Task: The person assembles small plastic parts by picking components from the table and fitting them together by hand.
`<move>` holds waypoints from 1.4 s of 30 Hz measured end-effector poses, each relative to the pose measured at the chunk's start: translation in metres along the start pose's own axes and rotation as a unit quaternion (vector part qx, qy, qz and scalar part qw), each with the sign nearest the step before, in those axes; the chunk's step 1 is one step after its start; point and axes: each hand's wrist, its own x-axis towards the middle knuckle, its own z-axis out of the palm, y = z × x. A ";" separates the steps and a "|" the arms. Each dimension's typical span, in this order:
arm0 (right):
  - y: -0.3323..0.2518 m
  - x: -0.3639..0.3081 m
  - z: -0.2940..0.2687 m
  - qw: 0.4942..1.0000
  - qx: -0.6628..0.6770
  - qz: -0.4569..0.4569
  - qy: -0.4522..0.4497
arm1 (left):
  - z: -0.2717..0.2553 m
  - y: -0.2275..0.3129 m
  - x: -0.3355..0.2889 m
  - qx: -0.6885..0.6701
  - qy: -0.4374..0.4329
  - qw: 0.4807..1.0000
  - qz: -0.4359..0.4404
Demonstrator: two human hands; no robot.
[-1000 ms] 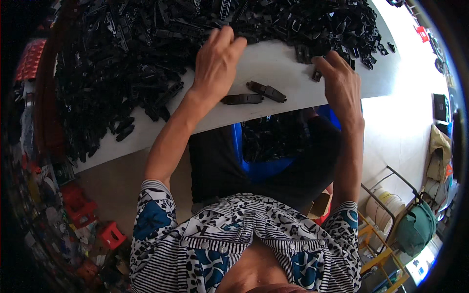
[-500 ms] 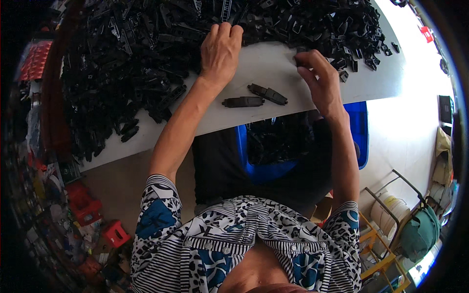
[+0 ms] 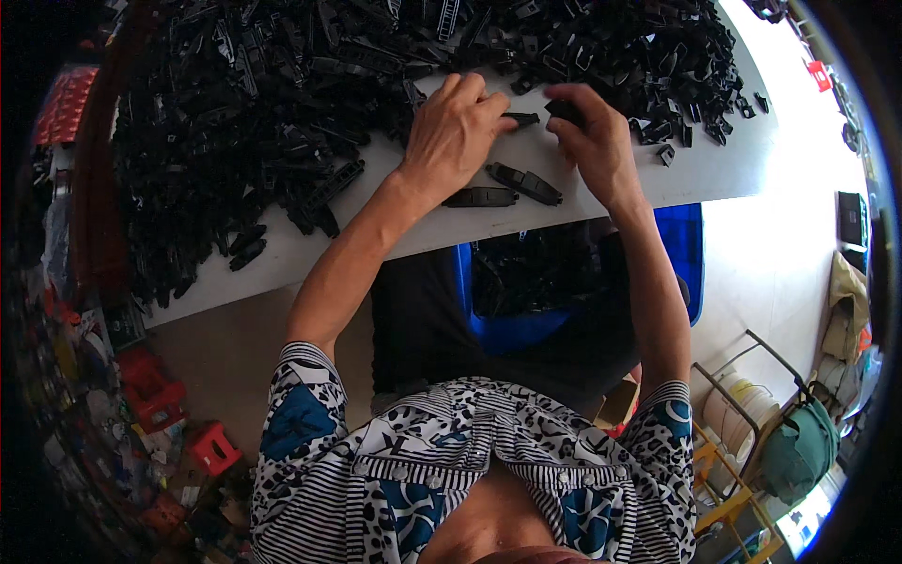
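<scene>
Over the white table, my left hand (image 3: 453,133) is closed on a slim black plastic part (image 3: 524,119), whose end sticks out past the fingertips toward the right. Facing it, my right hand (image 3: 601,141) pinches a short black plastic piece (image 3: 566,113) between thumb and fingers. A small gap separates the two pieces. Below my hands lie two longer black plastic parts with narrow tips: one slanted (image 3: 526,183), the other nearly level (image 3: 482,197) and partly behind my left wrist.
A heap of long black parts (image 3: 235,141) covers the table's left and back. Small hollow black pieces (image 3: 676,66) are heaped at back right. Under the table edge (image 3: 413,246), a blue bin (image 3: 686,258) holds more black parts. Red stools (image 3: 214,449) stand lower left, a cart (image 3: 742,404) lower right.
My left hand came back from the heap, nearer and to the right, with a slim part showing in it. My right hand moved slightly left with its short piece, so both hands are closer together.
</scene>
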 end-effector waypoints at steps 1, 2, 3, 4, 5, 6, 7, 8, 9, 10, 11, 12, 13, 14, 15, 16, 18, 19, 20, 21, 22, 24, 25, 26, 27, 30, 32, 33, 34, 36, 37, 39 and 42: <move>-0.005 0.000 0.001 1.000 -0.001 0.001 -0.001 | 0.001 0.001 -0.001 -0.001 0.000 1.000 -0.001; -0.012 0.000 0.001 0.999 0.014 0.030 0.019 | 0.003 0.002 -0.002 -0.016 0.017 1.000 0.001; -0.019 0.000 0.001 0.997 0.030 0.059 0.037 | 0.003 0.003 -0.003 -0.029 0.034 0.999 0.002; -0.020 0.000 0.001 0.997 0.030 0.060 0.034 | 0.003 0.001 -0.003 -0.028 0.034 0.999 -0.001; -0.019 0.000 0.000 0.996 0.026 0.082 0.016 | 0.003 -0.001 -0.003 -0.062 0.007 0.998 -0.022; -0.018 0.000 -0.003 0.994 0.019 0.106 0.001 | 0.004 -0.002 0.000 -0.099 -0.019 0.994 -0.040; -0.015 0.000 -0.006 0.994 0.016 0.107 0.001 | 0.003 -0.001 0.000 -0.102 -0.018 0.994 -0.040; -0.012 0.001 -0.008 0.998 -0.061 0.020 -0.014 | 0.000 0.000 0.001 -0.124 -0.035 0.990 -0.050; -0.009 0.001 -0.008 0.988 -0.136 -0.068 -0.030 | -0.002 0.001 0.001 -0.145 -0.052 0.986 -0.060; -0.008 0.003 -0.007 0.988 -0.136 -0.068 -0.031 | -0.002 0.000 0.000 -0.145 -0.051 0.986 -0.061; -0.008 0.004 -0.006 0.984 -0.150 -0.092 -0.032 | 0.000 -0.001 0.000 -0.094 -0.002 0.995 -0.029; -0.006 0.005 -0.006 0.979 -0.163 -0.116 -0.033 | 0.002 -0.002 -0.001 -0.042 0.047 0.998 0.003; -0.006 0.006 -0.004 0.979 -0.163 -0.117 -0.034 | 0.001 -0.001 -0.002 -0.042 0.047 0.998 0.002; -0.006 0.006 -0.002 0.979 -0.156 -0.123 -0.034 | 0.000 0.000 -0.004 -0.045 0.051 0.998 -0.008; -0.005 0.007 -0.001 0.980 -0.150 -0.129 -0.035 | -0.001 0.000 -0.005 -0.047 0.054 0.997 -0.018; -0.004 0.008 -0.002 0.980 -0.151 -0.129 -0.035 | -0.001 -0.001 -0.006 -0.048 0.054 0.997 -0.018; -0.002 0.010 -0.003 0.967 -0.215 -0.120 -0.063 | 0.001 -0.004 -0.009 -0.047 0.032 0.998 -0.028; -0.004 0.011 -0.003 0.967 -0.214 -0.120 -0.064 | 0.000 -0.005 -0.009 -0.046 0.032 0.998 -0.029; -0.007 0.012 -0.003 0.961 -0.223 -0.147 -0.064 | -0.001 -0.005 -0.009 -0.040 0.027 0.999 -0.026; -0.009 0.013 -0.004 0.954 -0.234 -0.175 -0.063 | -0.002 -0.005 -0.008 -0.034 0.022 0.999 -0.022; -0.008 0.013 -0.005 0.954 -0.234 -0.175 -0.064 | -0.002 -0.005 -0.008 -0.035 0.022 0.999 -0.023; -0.006 0.014 -0.007 0.954 -0.219 -0.182 -0.093 | -0.002 -0.005 -0.008 -0.041 0.027 0.998 -0.037; -0.006 0.014 -0.007 0.954 -0.219 -0.181 -0.094 | -0.002 -0.006 -0.008 -0.041 0.026 0.998 -0.039; -0.006 0.015 -0.007 0.952 -0.222 -0.181 -0.110 | -0.003 -0.007 -0.007 -0.050 0.025 0.998 -0.032; -0.006 0.015 -0.008 0.949 -0.226 -0.181 -0.126 | -0.002 -0.007 -0.006 -0.061 0.023 0.998 -0.025; 0.001 0.017 -0.006 0.946 -0.192 -0.217 -0.145 | -0.003 -0.007 -0.005 -0.076 0.020 0.997 0.004; -0.003 0.014 -0.001 0.945 -0.191 -0.223 -0.146 | 0.000 -0.002 -0.009 -0.077 0.017 0.997 -0.003; -0.005 0.012 0.002 0.944 -0.189 -0.226 -0.149 | 0.000 0.002 -0.010 -0.080 0.012 0.997 -0.011; -0.005 0.012 0.003 0.943 -0.205 -0.214 -0.151 | -0.003 0.003 -0.010 -0.078 0.013 0.997 -0.009; -0.004 0.020 -0.007 0.934 -0.207 -0.217 -0.194 | -0.014 0.004 -0.006 -0.084 -0.063 0.994 -0.002; -0.002 0.026 -0.012 0.923 -0.209 -0.217 -0.240 | -0.018 0.002 -0.001 -0.084 -0.062 0.995 0.001; 0.002 0.033 -0.007 0.930 -0.245 -0.231 -0.148 | -0.019 -0.003 0.013 -0.038 -0.020 0.999 -0.026; 0.002 0.046 0.010 0.909 -0.332 -0.248 -0.048 | -0.007 -0.018 0.034 0.081 0.070 0.994 -0.029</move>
